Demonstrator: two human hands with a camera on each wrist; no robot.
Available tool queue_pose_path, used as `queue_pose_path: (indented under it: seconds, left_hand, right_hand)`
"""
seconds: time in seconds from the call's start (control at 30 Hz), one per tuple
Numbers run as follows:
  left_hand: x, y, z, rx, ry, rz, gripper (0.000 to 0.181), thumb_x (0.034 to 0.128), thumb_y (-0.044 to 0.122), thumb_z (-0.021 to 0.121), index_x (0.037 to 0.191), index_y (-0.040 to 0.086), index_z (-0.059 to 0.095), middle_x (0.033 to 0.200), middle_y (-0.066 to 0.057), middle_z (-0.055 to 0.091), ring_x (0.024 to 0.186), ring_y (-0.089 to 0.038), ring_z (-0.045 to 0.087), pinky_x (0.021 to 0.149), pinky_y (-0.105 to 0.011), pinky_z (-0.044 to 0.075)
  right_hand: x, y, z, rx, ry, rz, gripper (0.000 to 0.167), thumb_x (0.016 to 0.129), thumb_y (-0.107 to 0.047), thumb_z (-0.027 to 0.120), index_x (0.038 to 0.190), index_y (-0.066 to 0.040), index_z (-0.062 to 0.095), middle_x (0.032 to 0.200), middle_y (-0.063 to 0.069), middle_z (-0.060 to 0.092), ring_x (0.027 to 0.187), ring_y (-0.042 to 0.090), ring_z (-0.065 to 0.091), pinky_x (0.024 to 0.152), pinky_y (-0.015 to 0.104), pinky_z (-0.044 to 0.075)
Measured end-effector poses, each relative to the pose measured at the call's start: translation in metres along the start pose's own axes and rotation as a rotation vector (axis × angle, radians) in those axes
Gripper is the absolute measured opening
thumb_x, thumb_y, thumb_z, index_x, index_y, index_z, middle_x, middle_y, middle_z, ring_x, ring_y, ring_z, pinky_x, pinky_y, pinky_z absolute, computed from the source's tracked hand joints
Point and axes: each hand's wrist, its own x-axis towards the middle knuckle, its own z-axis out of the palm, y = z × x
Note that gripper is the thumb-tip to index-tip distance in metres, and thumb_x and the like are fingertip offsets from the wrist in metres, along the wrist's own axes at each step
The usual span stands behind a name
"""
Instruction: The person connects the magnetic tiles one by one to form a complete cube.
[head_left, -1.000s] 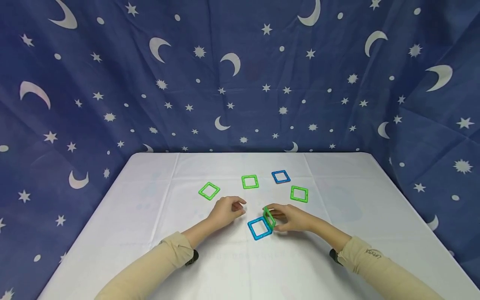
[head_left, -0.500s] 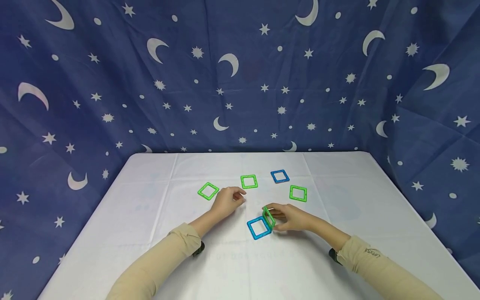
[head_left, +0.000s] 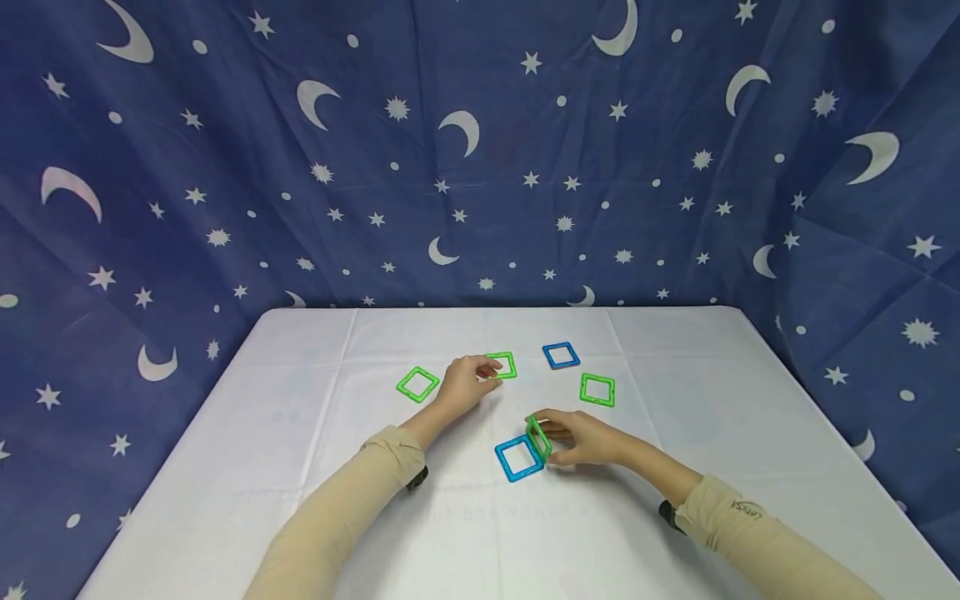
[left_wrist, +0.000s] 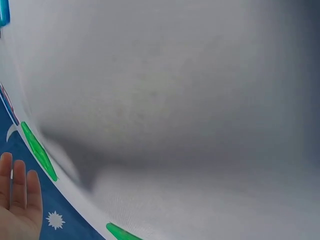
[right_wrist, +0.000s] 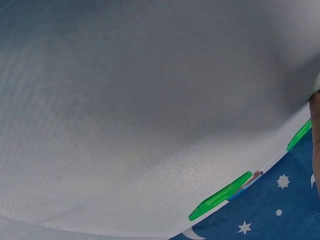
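My right hand [head_left: 583,437] holds a green square magnetic tile [head_left: 547,455] tilted up on edge, its lower side meeting the right side of a blue square tile [head_left: 525,474] lying flat. My left hand [head_left: 463,385] reaches over the near left part of a flat green square tile [head_left: 513,365] at the back and hides some of it. In the left wrist view, the left hand's fingers [left_wrist: 19,185] look fairly straight, with a green tile [left_wrist: 39,152] beside them. Only a sliver of the right hand [right_wrist: 316,140] shows in the right wrist view; its grip is out of sight there.
Another green tile [head_left: 408,393] lies flat left of the left hand. Toward the back right lie a darker blue tile [head_left: 564,365] and a green tile [head_left: 597,403]. A white cloth [head_left: 315,467] covers the table, and a blue moon-and-star curtain [head_left: 510,217] hangs behind it.
My left hand has moved forward and slightly right, from beside the blue tile to the back green tile. The right hand stays in place with its green tile.
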Motion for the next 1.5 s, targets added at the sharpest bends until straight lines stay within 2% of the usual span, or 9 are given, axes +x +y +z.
queue_pose_path:
  seconds: [0.17,0.33,0.43,0.63,0.8,0.97,1.13,1.4,1.5]
  left_hand:
    - [0.009,-0.002,0.003,-0.001,-0.007,0.001,0.033,0.0831,0.013,0.072,0.115,0.005,0.066,0.111,-0.011,0.068,0.104,-0.026,0.063,0.09,-0.038,0.052]
    - [0.013,-0.003,0.003,0.029,-0.022,-0.043,0.047,0.0783,0.011,0.076,0.123,0.008,0.062,0.125,-0.012,0.061,0.12,-0.029,0.055,0.102,-0.04,0.045]
    - [0.018,-0.006,0.003,0.05,-0.064,-0.052,0.058,0.0759,0.013,0.079,0.13,0.009,0.056,0.133,-0.013,0.055,0.128,-0.03,0.048,0.108,-0.041,0.039]
    - [0.034,-0.017,0.001,0.107,-0.179,0.002,0.089,0.0706,0.029,0.083,0.145,0.015,0.036,0.15,-0.016,0.034,0.139,-0.032,0.032,0.114,-0.044,0.029]
    - [0.05,-0.012,0.001,0.152,-0.255,0.002,0.095,0.068,0.027,0.085,0.147,0.012,0.033,0.152,-0.016,0.03,0.142,-0.033,0.026,0.117,-0.043,0.023]
    - [0.063,-0.003,0.002,0.291,-0.318,-0.014,0.096,0.0685,0.031,0.085,0.147,0.011,0.033,0.152,-0.011,0.033,0.142,-0.029,0.028,0.117,-0.037,0.024]
    - [0.067,0.0,0.008,0.388,-0.328,-0.057,0.093,0.068,0.037,0.084,0.144,0.012,0.038,0.147,-0.01,0.041,0.135,-0.028,0.038,0.113,-0.039,0.033]
    - [0.063,-0.005,0.014,0.435,-0.301,-0.096,0.089,0.0682,0.044,0.082,0.139,0.005,0.044,0.138,-0.012,0.048,0.128,-0.028,0.045,0.108,-0.036,0.039]
    - [0.064,-0.005,0.012,0.409,-0.283,-0.103,0.082,0.0684,0.04,0.083,0.133,0.002,0.05,0.132,-0.012,0.053,0.122,-0.026,0.05,0.107,-0.034,0.04]
  right_hand:
    - [0.0,0.0,0.0,0.006,0.006,0.0,0.059,0.083,-0.01,0.07,0.135,0.002,0.043,0.136,0.02,0.051,0.125,0.037,0.05,0.102,0.038,0.045]
    - [0.0,-0.001,0.0,0.034,-0.004,-0.001,0.06,0.084,-0.009,0.07,0.135,0.003,0.041,0.137,0.021,0.049,0.126,0.037,0.048,0.102,0.038,0.044]
    - [0.0,0.0,0.0,0.03,-0.003,0.008,0.06,0.084,-0.009,0.07,0.135,0.002,0.042,0.137,0.021,0.049,0.126,0.037,0.048,0.102,0.038,0.044]
    - [0.001,-0.001,0.001,0.042,-0.007,0.019,0.06,0.084,-0.01,0.07,0.135,0.002,0.042,0.137,0.021,0.05,0.127,0.037,0.048,0.101,0.038,0.045]
    - [0.001,-0.003,-0.001,0.063,-0.015,0.018,0.06,0.083,-0.007,0.07,0.135,0.004,0.041,0.136,0.024,0.049,0.126,0.039,0.048,0.1,0.037,0.046]
    - [0.001,-0.003,-0.003,0.075,-0.022,0.019,0.06,0.083,-0.005,0.069,0.135,0.005,0.041,0.137,0.025,0.048,0.126,0.04,0.047,0.1,0.037,0.046]
    - [0.001,-0.002,-0.004,0.091,-0.027,0.02,0.059,0.084,-0.005,0.069,0.135,0.005,0.041,0.137,0.025,0.048,0.127,0.04,0.047,0.1,0.036,0.046]
    - [0.001,-0.001,-0.001,0.087,-0.025,0.011,0.06,0.084,-0.006,0.069,0.135,0.006,0.04,0.136,0.026,0.048,0.126,0.04,0.047,0.1,0.036,0.046]
    - [0.001,-0.002,-0.003,0.079,-0.021,0.011,0.06,0.083,-0.005,0.069,0.135,0.006,0.041,0.136,0.025,0.049,0.126,0.04,0.047,0.1,0.036,0.045]
